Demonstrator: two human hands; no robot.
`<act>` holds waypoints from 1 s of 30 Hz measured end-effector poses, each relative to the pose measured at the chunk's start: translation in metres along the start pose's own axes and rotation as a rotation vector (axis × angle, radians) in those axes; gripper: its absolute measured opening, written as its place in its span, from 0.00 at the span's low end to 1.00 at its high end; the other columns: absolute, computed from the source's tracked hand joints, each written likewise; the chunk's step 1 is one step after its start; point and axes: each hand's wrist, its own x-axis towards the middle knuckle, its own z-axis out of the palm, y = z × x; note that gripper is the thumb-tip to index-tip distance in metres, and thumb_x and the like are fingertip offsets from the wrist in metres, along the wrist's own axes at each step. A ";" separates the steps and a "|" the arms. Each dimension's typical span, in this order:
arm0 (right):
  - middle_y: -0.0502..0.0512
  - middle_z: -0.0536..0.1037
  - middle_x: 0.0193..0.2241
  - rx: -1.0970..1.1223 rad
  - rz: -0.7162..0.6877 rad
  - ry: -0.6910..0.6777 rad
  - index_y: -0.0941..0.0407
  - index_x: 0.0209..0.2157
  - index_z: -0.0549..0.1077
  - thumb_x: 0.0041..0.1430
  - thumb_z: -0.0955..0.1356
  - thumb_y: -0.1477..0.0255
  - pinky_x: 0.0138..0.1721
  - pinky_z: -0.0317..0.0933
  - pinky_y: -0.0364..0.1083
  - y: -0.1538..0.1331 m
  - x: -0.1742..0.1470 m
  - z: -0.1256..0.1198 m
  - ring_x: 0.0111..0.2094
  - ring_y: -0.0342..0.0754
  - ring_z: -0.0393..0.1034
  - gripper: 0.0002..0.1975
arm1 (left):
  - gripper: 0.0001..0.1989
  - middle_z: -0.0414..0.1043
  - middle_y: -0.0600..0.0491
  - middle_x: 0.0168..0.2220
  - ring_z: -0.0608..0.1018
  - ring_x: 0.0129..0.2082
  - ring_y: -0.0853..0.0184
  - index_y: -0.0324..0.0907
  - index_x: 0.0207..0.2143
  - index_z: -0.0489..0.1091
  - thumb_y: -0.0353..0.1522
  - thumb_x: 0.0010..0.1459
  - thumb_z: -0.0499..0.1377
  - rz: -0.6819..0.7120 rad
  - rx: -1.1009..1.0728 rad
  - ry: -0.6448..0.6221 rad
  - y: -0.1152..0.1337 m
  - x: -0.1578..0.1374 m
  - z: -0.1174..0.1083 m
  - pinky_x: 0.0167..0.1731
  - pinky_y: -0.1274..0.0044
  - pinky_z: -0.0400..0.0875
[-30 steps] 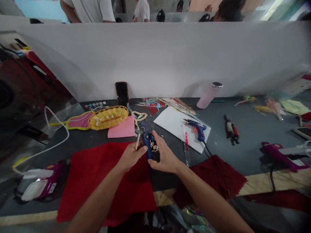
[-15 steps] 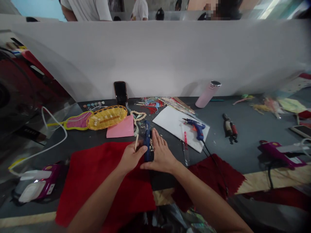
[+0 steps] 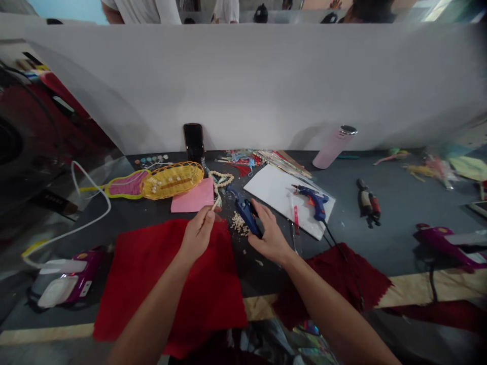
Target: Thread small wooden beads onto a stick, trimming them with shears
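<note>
My left hand (image 3: 198, 230) is closed, pinching a thin pale wooden stick (image 3: 215, 204) that points up and away. My right hand (image 3: 271, 233) wraps round a blue hand tool (image 3: 246, 210) that looks like cutting shears, its head toward the stick. Its exact kind is not clear. Below the tool lies a small pile of pale chips (image 3: 239, 223) on the dark table. Under my left wrist spreads a red cloth (image 3: 152, 263). Past my left hand are a pink pad (image 3: 196, 197) and a string of pale beads (image 3: 224, 178).
A yellow woven basket (image 3: 173, 180) and a phone (image 3: 194, 142) are at the back left. On a white board (image 3: 266, 183) rests a blue glue gun (image 3: 317, 200). A pink bottle (image 3: 335, 147) stands near the white partition (image 3: 243, 86). Pliers (image 3: 368, 203) lie to the right.
My right hand has lifted and tilted the blue tool, its head swinging left. The chips beneath are now more exposed. My left hand has moved slightly up with the stick.
</note>
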 end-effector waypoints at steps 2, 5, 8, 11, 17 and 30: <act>0.60 0.58 0.56 -0.036 -0.023 -0.014 0.55 0.61 0.45 0.44 0.63 0.74 0.55 0.49 0.57 -0.005 0.000 -0.002 0.56 0.56 0.51 0.41 | 0.16 0.70 0.54 0.27 0.71 0.29 0.71 0.41 0.41 0.69 0.39 0.60 0.47 0.023 0.010 0.016 -0.004 0.002 0.000 0.32 0.80 0.64; 0.60 0.59 0.55 -0.068 -0.031 -0.023 0.55 0.61 0.46 0.44 0.63 0.73 0.54 0.50 0.58 -0.010 0.000 -0.004 0.55 0.56 0.52 0.41 | 0.17 0.70 0.55 0.25 0.71 0.28 0.70 0.40 0.44 0.69 0.39 0.59 0.49 0.042 0.015 0.034 -0.010 0.004 0.001 0.32 0.80 0.65; 0.60 0.61 0.54 -0.069 -0.024 -0.033 0.55 0.60 0.48 0.46 0.63 0.72 0.53 0.51 0.57 -0.010 0.000 -0.003 0.54 0.56 0.53 0.39 | 0.17 0.72 0.54 0.27 0.73 0.29 0.69 0.39 0.45 0.69 0.38 0.58 0.51 0.047 0.016 0.030 -0.013 0.003 0.004 0.34 0.79 0.66; 0.60 0.61 0.54 -0.062 -0.028 -0.040 0.55 0.60 0.48 0.47 0.63 0.72 0.54 0.52 0.57 -0.008 -0.001 -0.002 0.55 0.55 0.53 0.38 | 0.16 0.74 0.51 0.30 0.75 0.32 0.67 0.39 0.42 0.70 0.38 0.58 0.51 0.060 0.039 0.024 -0.016 0.003 0.006 0.37 0.77 0.67; 0.59 0.62 0.55 -0.032 -0.051 -0.046 0.56 0.60 0.50 0.46 0.63 0.72 0.55 0.52 0.55 -0.008 -0.001 0.000 0.55 0.53 0.54 0.37 | 0.16 0.75 0.49 0.38 0.75 0.39 0.65 0.38 0.42 0.71 0.37 0.58 0.51 0.069 0.052 0.018 -0.017 0.003 0.005 0.41 0.75 0.67; 0.59 0.62 0.55 -0.020 -0.049 -0.070 0.57 0.59 0.52 0.47 0.63 0.72 0.56 0.53 0.55 -0.008 -0.002 0.002 0.56 0.53 0.55 0.36 | 0.14 0.75 0.51 0.33 0.74 0.33 0.68 0.39 0.38 0.72 0.35 0.58 0.50 0.106 0.068 -0.003 -0.016 0.005 0.004 0.37 0.77 0.67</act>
